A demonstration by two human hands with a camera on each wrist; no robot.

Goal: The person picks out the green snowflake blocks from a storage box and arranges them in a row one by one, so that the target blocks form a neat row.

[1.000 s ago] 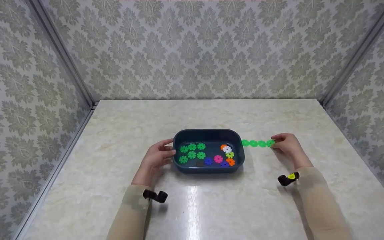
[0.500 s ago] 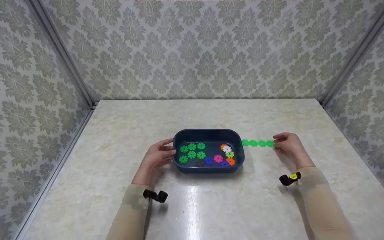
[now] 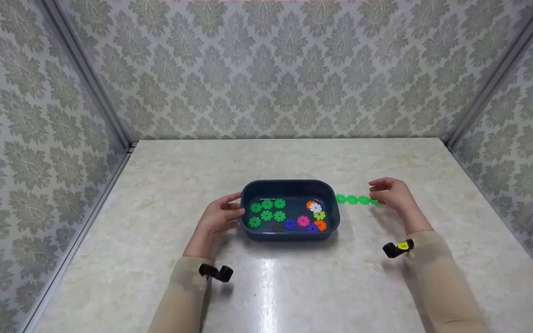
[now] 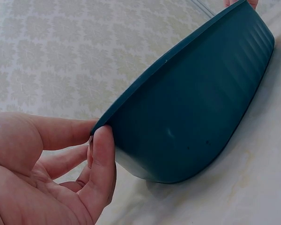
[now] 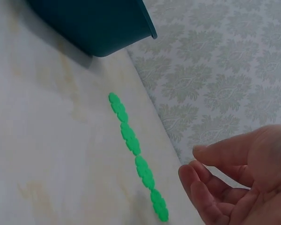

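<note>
A dark blue plastic basin (image 3: pixel 289 236) stands on the table with flower-shaped plastic discs inside. Several green discs (image 3: pixel 266 215) lie in its left half. My left hand (image 3: pixel 218 216) pinches the basin's left rim, as the left wrist view shows up close. Right of the basin, a row of green discs (image 3: pixel 351 199) lies flat on the table. My right hand (image 3: pixel 393 194) hovers just above the row's right end, its fingers loosely curled and holding nothing. In the right wrist view the green row (image 5: pixel 130 139) lies apart from the fingertips.
Inside the basin's right half lie a pink disc (image 3: pixel 303 221), a white disc (image 3: pixel 315 207) and discs in orange, blue, yellow-green and dark brown. Patterned wall panels (image 3: pixel 266 69) enclose the back and sides of the pale marbled table (image 3: pixel 192 171).
The right hand has drawn slightly away from the row's end, then risen and shifted left above it. The left hand and basin keep their places.
</note>
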